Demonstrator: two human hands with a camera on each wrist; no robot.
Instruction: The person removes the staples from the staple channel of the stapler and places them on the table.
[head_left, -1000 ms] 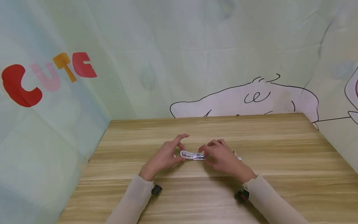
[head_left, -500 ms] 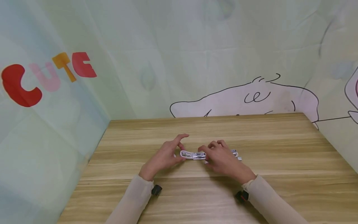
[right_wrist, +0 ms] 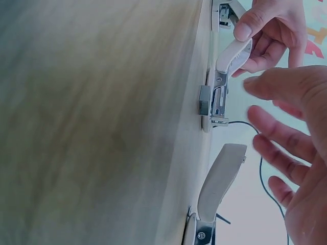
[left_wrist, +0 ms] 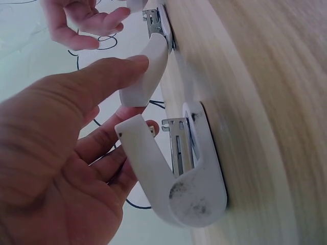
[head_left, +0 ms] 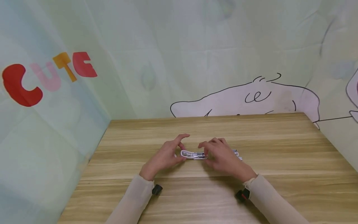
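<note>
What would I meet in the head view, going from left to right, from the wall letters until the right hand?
Red C, pink U, orange T, red E, left hand, white stapler, right hand.

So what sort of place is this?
Possibly an improvised indoor recording corner rather than an ordinary office: a wood-grain table, with white staplers on it, is hemmed in by a creased, cartoon-printed backdrop bearing "CUTE" lettering.
</note>
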